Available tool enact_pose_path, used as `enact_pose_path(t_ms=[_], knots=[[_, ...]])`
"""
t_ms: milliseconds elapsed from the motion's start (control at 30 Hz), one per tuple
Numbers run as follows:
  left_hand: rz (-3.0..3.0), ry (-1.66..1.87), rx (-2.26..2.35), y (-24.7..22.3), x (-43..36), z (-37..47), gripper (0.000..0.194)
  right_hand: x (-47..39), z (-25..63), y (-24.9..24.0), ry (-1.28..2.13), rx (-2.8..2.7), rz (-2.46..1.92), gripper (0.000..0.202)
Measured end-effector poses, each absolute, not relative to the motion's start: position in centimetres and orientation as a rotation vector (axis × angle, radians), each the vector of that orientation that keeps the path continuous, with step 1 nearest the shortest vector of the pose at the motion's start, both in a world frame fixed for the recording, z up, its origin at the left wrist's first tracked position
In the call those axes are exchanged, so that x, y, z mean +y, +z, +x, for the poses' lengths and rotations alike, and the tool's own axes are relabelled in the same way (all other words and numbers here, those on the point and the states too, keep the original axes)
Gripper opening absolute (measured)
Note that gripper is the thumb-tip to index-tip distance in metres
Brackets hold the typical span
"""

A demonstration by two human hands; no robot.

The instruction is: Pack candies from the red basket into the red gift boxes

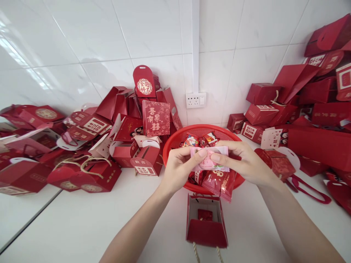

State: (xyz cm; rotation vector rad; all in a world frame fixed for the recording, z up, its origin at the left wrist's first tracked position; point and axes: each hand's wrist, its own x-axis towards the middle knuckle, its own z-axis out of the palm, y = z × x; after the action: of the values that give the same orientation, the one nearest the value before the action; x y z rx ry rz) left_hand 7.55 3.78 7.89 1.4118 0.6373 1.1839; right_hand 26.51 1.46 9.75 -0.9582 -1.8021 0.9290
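A small pink candy packet [210, 164] is held level between both hands above the red plastic basket [171, 140]. My left hand [181, 166] pinches its left end, thumb on the front. At the other end, my right hand [244, 160] grips it the same way. Beneath the hands, red-wrapped sweets fill the basket, and a larger shiny red packet [218, 182] lies over the near rim. In front of the basket stands an open red gift box [206, 233] with a small red packet [205, 214] inside and rope handles toward me.
Red gift boxes [95, 173] crowd the table's left side, with an upright box [156, 118] near the wall. More boxes [320, 146] are piled high on the right, a red ribbon handle [312, 191] trailing from them. A wall socket [195, 100] sits behind the basket.
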Motion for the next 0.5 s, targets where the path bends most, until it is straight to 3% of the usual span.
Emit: enact_pose_path(t_ms=[500], knots=[[1.522,1.308,0.672,7.90,3.32,7.64,0.030,1.30,26.52,9.74,1.038,-1.827,-0.978,0.035]])
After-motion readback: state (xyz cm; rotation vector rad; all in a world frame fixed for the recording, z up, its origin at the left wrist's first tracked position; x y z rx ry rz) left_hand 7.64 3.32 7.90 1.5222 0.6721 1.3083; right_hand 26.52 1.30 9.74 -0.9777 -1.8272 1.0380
